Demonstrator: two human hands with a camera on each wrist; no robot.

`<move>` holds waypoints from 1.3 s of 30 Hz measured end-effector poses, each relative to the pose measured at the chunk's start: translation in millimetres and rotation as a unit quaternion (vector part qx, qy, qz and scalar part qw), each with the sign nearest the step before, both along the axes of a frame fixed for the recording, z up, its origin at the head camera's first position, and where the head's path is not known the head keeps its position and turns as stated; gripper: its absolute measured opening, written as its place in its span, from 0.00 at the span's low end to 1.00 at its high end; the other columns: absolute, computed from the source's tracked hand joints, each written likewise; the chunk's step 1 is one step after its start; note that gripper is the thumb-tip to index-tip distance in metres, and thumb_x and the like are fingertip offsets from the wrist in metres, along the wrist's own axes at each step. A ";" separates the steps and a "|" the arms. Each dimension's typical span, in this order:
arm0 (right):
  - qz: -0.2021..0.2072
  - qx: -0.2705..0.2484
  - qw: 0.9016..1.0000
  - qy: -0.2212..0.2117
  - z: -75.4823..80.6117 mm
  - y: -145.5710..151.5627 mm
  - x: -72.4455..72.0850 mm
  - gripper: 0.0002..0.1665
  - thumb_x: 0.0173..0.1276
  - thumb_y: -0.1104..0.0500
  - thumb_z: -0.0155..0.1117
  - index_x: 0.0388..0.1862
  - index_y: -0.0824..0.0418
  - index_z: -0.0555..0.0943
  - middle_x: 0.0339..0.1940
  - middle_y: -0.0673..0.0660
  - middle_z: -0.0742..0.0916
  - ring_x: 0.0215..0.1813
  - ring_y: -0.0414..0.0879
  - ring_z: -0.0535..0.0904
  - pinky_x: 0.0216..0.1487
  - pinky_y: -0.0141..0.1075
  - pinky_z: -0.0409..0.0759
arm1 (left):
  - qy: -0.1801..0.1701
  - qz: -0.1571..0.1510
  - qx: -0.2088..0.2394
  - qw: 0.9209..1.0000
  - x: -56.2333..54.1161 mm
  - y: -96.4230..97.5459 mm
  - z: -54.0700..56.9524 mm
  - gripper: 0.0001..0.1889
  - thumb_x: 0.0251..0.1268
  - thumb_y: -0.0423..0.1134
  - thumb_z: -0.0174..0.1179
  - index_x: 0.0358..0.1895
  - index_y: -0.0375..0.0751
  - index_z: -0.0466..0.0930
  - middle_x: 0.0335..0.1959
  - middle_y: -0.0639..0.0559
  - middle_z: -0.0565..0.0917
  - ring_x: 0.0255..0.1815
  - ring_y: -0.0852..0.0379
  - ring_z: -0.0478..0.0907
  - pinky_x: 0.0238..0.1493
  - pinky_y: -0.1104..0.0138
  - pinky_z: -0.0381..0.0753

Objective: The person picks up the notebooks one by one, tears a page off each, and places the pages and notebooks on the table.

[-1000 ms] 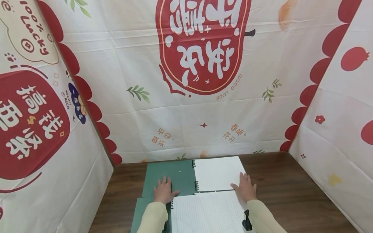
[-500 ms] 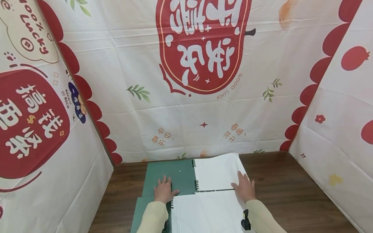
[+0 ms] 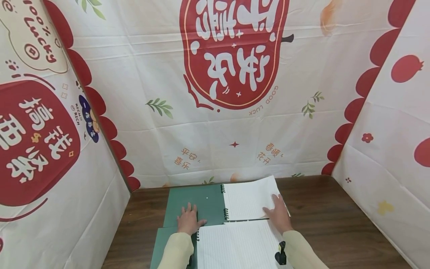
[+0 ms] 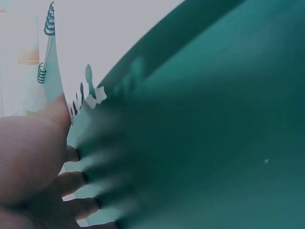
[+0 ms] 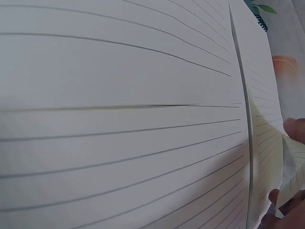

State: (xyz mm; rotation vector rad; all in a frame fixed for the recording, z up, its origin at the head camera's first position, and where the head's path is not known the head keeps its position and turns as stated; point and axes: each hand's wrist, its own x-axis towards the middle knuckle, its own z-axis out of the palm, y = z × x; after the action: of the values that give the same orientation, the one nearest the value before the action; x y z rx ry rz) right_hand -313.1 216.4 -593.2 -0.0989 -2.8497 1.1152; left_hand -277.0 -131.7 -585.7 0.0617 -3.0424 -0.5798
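Observation:
Two spiral notebooks lie open, one behind the other, each with a green cover to the left and lined white paper to the right. My left hand [image 3: 189, 221] rests on the green cover [image 3: 208, 203] of the far notebook, fingers spread. At the right edge of that notebook, my right hand [image 3: 279, 215] pinches a lined page [image 3: 248, 200], whose far corner stands raised. In the right wrist view the page [image 5: 293, 183] bends between thumb and fingers. The near notebook [image 3: 235, 246] lies below both hands. Punched holes along a white sheet [image 4: 105, 33] show in the left wrist view.
The brown wooden table [image 3: 322, 216] meets a printed white cloth backdrop [image 3: 215, 149] just behind the far notebook. More cloth hangs on the left [image 3: 94, 209] and right [image 3: 379, 179]. A dark wrist device [image 3: 280, 254] sits at the right sleeve.
My right hand has taken hold of the far notebook's page, lifted its right edge and shifted slightly left. My left hand has stayed in place.

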 end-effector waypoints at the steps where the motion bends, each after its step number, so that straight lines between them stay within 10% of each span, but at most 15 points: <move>1: -0.005 -0.008 1.000 0.006 0.0 0.1 -0.2 0.46 0.64 0.55 0.66 0.73 0.73 0.56 0.76 0.75 0.53 0.75 0.72 0.53 0.72 0.62 0.56 | 0.000 0.001 0.000 1.000 -0.1 0.0 0.3 0.39 0.54 0.54 0.70 0.66 0.35 0.71 0.71 0.34 0.67 0.70 0.30 0.63 0.61 0.34 0.66; 14: -0.105 -0.133 0.985 0.033 0.4 17.5 -0.1 0.38 0.79 0.43 0.36 0.70 0.75 0.56 0.67 0.76 0.66 0.70 0.69 0.60 0.70 0.61 0.57 | 0.005 0.007 -0.010 1.000 -1.0 0.1 -1.2 0.40 0.52 0.54 0.71 0.65 0.34 0.72 0.69 0.33 0.68 0.69 0.30 0.64 0.58 0.34 0.68; 39: -0.142 -0.106 0.984 -0.032 5.6 29.3 15.9 0.26 0.75 0.52 0.50 0.59 0.73 0.72 0.55 0.75 0.78 0.54 0.67 0.74 0.54 0.60 0.73 | 0.015 -0.001 -0.007 1.000 -0.4 1.8 -5.5 0.40 0.51 0.55 0.71 0.64 0.34 0.72 0.69 0.33 0.68 0.67 0.29 0.65 0.55 0.33 0.70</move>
State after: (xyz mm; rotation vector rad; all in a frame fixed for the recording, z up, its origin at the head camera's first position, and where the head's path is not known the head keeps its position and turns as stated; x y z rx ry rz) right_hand -297.2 245.8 -587.5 -0.5446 -2.6467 1.3642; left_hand -277.4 -129.9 -591.2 0.0488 -3.0168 -0.5555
